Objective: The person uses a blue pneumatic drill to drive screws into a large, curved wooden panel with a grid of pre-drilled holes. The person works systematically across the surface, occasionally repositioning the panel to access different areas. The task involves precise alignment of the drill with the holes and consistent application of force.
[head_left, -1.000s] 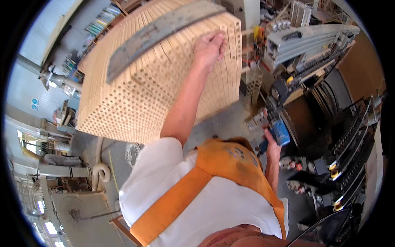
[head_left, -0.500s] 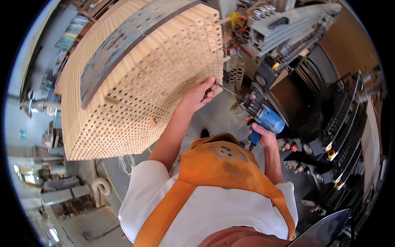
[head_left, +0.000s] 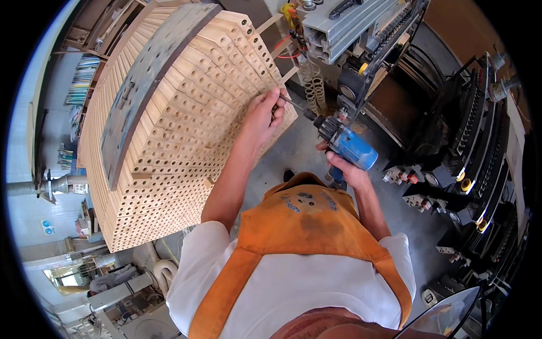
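My right hand is closed round the handle of a blue power drill. Its long thin bit points up and left, with the tip end at the fingers of my left hand. That hand is closed in a pinch beside the stack's right edge; small dark bits show between its fingers, too small to name. Left of it stands a big stack of pale wooden pieces, its face full of rows of round holes. Some holes near the top right edge look dark inside. A stained grey-blue board lies along the stack.
Wooden strips stick out past the stack's right edge. Beyond are a coiled air hose and an aluminium profile. Black machinery lines the right side. A pale flexible duct lies at lower left.
Both hands and the drill have shifted a little up and left in the picture. The view has turned, and the stack appears tilted more. My hold on the drill is the same.
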The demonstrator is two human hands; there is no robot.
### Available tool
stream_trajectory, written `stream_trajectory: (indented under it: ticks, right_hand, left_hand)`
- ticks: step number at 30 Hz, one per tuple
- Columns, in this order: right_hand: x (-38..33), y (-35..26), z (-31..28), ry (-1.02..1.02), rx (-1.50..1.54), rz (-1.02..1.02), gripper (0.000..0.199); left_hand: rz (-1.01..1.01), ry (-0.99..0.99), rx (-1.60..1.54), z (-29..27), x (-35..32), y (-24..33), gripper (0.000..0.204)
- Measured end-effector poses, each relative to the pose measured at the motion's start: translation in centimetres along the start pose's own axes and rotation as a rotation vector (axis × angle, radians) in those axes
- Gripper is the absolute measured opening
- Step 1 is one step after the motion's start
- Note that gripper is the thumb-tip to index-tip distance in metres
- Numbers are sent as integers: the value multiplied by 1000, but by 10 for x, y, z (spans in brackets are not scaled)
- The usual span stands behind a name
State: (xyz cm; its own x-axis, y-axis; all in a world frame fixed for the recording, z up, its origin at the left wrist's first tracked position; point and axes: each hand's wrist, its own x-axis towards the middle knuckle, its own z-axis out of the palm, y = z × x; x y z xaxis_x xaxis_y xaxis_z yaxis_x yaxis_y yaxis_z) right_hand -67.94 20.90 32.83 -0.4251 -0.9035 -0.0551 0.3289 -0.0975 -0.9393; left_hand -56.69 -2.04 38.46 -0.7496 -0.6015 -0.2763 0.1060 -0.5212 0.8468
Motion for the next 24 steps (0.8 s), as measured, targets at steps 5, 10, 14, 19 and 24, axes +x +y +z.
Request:
stream_trajectory:
  ticks: [5,10,14,19,24]
  right_hand:
    - [31,-10,24,72,-67,-43,25]
    - [55,-18,30,30,30,-29,20]
    - [59,-16,24,22,5,-24,19]
    - [58,-24,32,72,-268,-96,20]
    - [58,-27,33,60,-222,-76,22]
  left_hand:
    - [119,-9,-259,9,24,13,29]
    - [101,-19,-346,2,29,18,30]
    - [122,48,-336,8,28,14,28]
    - [-55,37,-284,-12,25,-1,22]
    - [-386,-105,-383,-32,-1,-51,21]
